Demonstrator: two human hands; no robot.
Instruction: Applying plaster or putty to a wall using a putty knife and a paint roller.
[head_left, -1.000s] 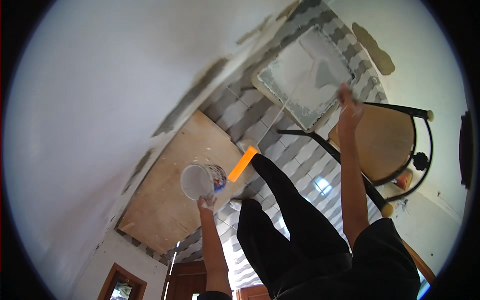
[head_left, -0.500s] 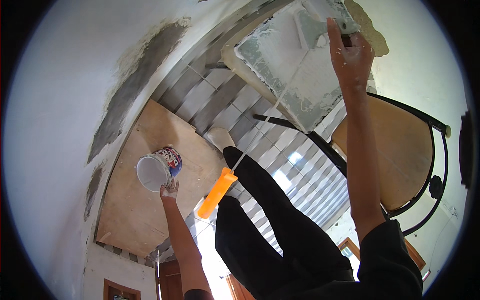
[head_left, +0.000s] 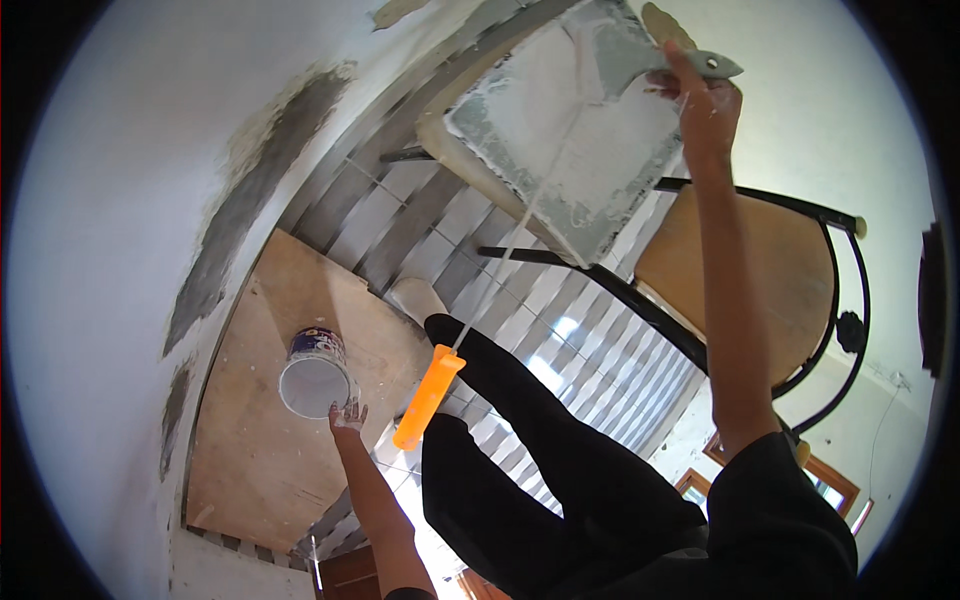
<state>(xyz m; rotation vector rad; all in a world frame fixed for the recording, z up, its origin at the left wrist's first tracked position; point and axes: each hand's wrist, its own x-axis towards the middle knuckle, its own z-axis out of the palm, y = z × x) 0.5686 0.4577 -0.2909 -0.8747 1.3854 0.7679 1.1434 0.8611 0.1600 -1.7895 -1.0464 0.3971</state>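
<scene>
My left hand [head_left: 348,416], smeared white, grips the rim of a white bucket [head_left: 316,385] with a dark printed side. The bucket's mouth faces me, showing its pale inside. At the top, my right hand [head_left: 708,105] closes round the handle of a flat grey scraper-like tool [head_left: 715,65] with a hole in its end. Its broad part lies over a grey tray [head_left: 600,215] coated with white paint or filler. A long thin rod runs from the tray down to an orange handle [head_left: 430,397]; neither hand touches it. What its far end carries is unclear.
The tray rests on a chair seat [head_left: 440,145]. A tan-backed chair with black tubing [head_left: 750,290] stands at right. A wooden board [head_left: 250,440] lies at left on the tiled floor [head_left: 420,215], beside a wall with grey patches [head_left: 255,200]. My legs [head_left: 520,380] are between.
My left hand and the bucket have moved slightly down in view, and the bucket has turned. My right hand has shifted the grey tool a little to the right. The view has shifted too.
</scene>
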